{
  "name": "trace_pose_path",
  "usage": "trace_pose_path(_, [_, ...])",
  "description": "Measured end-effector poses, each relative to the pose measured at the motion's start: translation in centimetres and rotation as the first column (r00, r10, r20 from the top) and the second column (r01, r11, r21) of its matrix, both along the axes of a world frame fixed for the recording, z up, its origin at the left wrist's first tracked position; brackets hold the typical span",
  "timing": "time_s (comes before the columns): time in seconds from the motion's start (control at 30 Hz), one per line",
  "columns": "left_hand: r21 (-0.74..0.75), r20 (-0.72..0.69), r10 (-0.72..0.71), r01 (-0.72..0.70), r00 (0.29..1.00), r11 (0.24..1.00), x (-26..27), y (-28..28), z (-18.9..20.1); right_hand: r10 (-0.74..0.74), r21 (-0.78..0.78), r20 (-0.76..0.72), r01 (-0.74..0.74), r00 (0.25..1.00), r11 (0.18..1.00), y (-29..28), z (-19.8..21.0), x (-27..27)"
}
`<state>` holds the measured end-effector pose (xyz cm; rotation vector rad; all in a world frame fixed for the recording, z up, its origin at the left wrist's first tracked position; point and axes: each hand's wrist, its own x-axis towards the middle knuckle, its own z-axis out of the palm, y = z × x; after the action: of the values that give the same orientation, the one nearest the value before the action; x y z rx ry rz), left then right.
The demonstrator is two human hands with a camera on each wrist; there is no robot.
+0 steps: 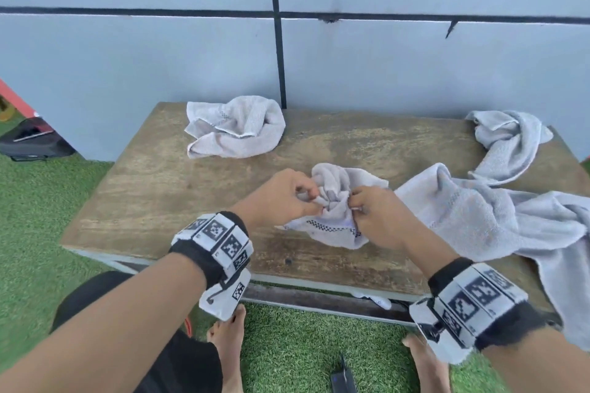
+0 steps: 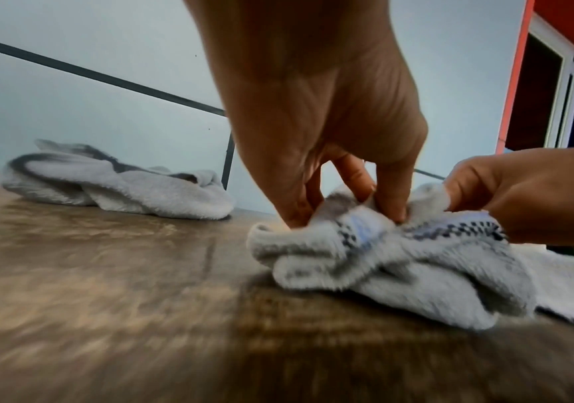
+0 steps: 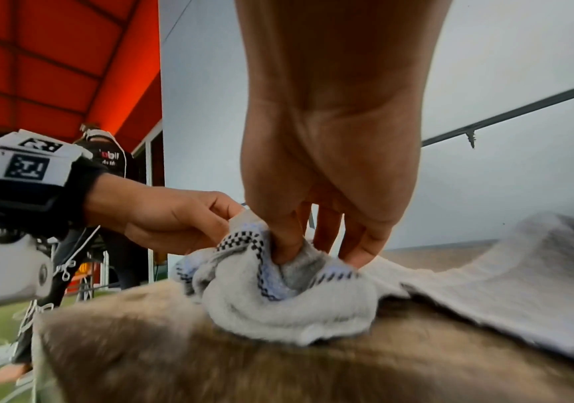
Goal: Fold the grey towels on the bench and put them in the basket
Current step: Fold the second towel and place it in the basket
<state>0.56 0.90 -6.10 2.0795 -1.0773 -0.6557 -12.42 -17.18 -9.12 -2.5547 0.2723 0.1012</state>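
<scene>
We've got both hands on the crumpled towel (image 1: pixel 332 214) sitting mid-bench (image 1: pixel 153 195), near the front edge. Our left hand (image 1: pixel 281 198) pinches a fold on its left side and our right hand (image 1: pixel 376 217) pinches the cloth by the checkered stripe. Three more towels wait: one (image 1: pixel 236 128) at the back by the wall (image 1: pixel 127 57), one (image 1: pixel 507 143) at the far right, one (image 1: pixel 498 220) draped off the right front edge. No basket in sight.

Right hand (image 3: pixel 327 191) and left hand (image 3: pixel 172 218) pinch the crumpled towel (image 3: pixel 278 305) (checker-trimmed) on the bench (image 3: pixel 175 362).
</scene>
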Motion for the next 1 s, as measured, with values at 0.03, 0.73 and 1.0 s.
trace_pose_path(0.03, [-0.055, 0.005, 0.043, -0.043, 0.999, 0.998, 0.4, -0.7, 0.7, -0.020, 0.021, 0.017, 0.020, 1.000, 1.000, -0.3, 1.0, 0.5])
trace_pose_path(0.73, [-0.536, -0.123, 0.759, -0.686, 0.640, 0.492, 18.3, -11.5, 12.1, -0.614, 0.264, 0.468, 0.562, 0.636, 0.784, -19.6, 15.4, 13.9])
trace_pose_path(1.0, [-0.590, -0.423, 0.488, -0.641, 0.764, 0.491, 16.4, -11.6, 15.4, -0.672, 0.558, 0.433, 0.407, 0.600, 0.723, -18.8, 17.3, 13.4])
